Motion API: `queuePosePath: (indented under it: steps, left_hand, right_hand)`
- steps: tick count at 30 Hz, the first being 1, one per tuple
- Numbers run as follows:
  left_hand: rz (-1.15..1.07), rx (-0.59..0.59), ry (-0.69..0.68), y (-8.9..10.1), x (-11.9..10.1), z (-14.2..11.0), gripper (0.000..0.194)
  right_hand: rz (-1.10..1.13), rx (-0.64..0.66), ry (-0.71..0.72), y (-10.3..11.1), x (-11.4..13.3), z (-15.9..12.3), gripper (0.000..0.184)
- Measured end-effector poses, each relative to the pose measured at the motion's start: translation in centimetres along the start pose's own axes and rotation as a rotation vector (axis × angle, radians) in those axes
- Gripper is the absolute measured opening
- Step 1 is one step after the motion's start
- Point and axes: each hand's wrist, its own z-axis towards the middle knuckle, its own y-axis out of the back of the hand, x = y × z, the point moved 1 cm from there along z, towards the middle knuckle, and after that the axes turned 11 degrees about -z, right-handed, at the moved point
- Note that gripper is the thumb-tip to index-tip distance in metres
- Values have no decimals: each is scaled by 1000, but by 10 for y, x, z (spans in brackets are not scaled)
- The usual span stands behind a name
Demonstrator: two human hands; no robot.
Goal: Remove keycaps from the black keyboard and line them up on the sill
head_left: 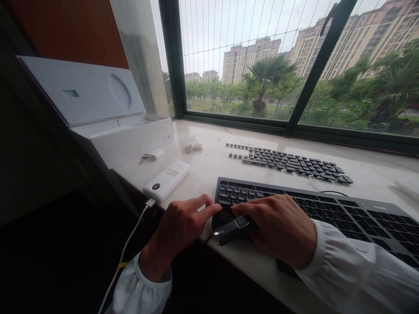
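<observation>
My right hand point(278, 224) is closed around a black handheld tool point(234, 229) with a small silver-edged rectangle on its side and metal at its end. It lies over the lower left part of a dark grey keyboard point(314, 197), with a fingertip at the keys. At the keyboard's left edge, the outstretched thumb of my left hand point(183, 224) touches a key near the right fingertips. Its other fingers are bent and partly hidden. Behind the keyboard, many loose dark keycaps point(288, 161) lie in rows on the white marble-look counter point(203, 174).
A white power bank point(168, 179) with a white cable point(131, 237) lies left of the keyboard, near the counter's edge. Behind it are a small white object point(153, 154), crumpled whitish material point(193, 145) and an open white box point(137, 139). A window point(235, 115) borders the back.
</observation>
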Motion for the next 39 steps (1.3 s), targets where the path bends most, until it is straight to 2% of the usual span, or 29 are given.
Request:
queuePosePath:
  steps: [22,28,39]
  left_hand:
    - [13,-17,28,-1,1,-2,33]
    - [11,-11,29,-2,2,-3,35]
    - [21,-26,28,-2,2,-3,35]
  right_hand:
    - [57,63,37,3,-1,1,24]
    - [68,122,-47,6,3,2,22]
    - [89,165,-110,6,8,-2,32]
